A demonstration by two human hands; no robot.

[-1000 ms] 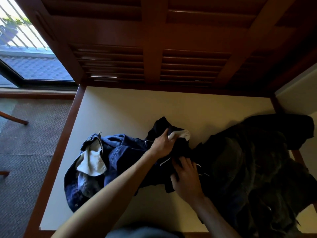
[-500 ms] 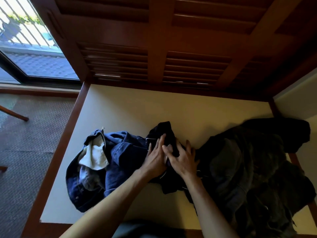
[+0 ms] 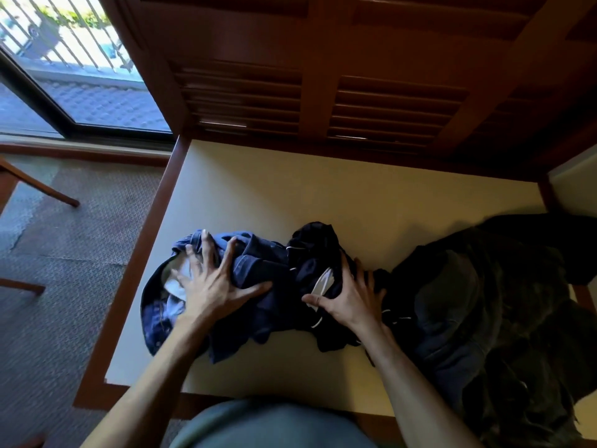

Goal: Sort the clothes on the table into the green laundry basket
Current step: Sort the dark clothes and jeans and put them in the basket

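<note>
Left hand [image 3: 213, 282] splayed on blue jeans [image 3: 252, 270], right hand [image 3: 349, 295] gripping dark garment [image 3: 313, 253] alongside

Two bare forearms are showing from the bottom edge, with no sleeves reaching as far as the elbows in view. The left hand [image 3: 211, 279] is wearing no glove, ring or watch that can be made out, and the right hand [image 3: 347, 295] is likewise showing bare fingers and a bare wrist. At the bottom centre, the person is wearing a grey-green top [image 3: 268, 425], plain and without visible markings.
</note>
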